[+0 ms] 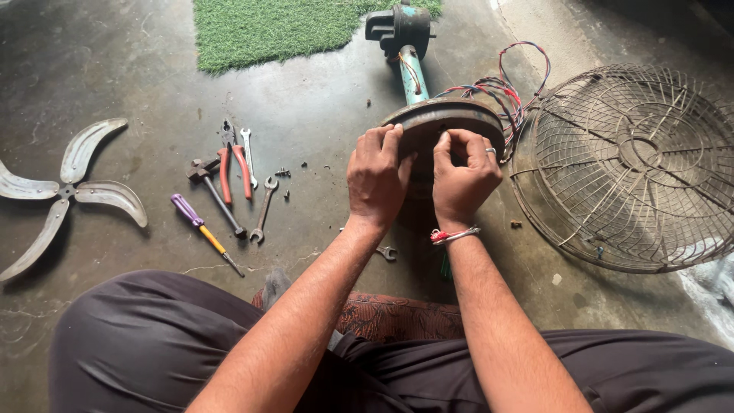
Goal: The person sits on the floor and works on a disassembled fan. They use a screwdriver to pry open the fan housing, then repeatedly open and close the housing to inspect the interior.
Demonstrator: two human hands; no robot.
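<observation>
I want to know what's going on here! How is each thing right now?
left hand: gripping the motor's rim
right hand: fingers curled on the rim
fan motor: lying on the floor, wires loose
wire guard: taken off, flat
fan blade: taken off, flat
pliers: closed, unused
screwdriver: lying unused

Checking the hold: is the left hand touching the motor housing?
Touching. The head view shows the left hand with fingers curled over the round motor housing rim, no gap between them.
</observation>
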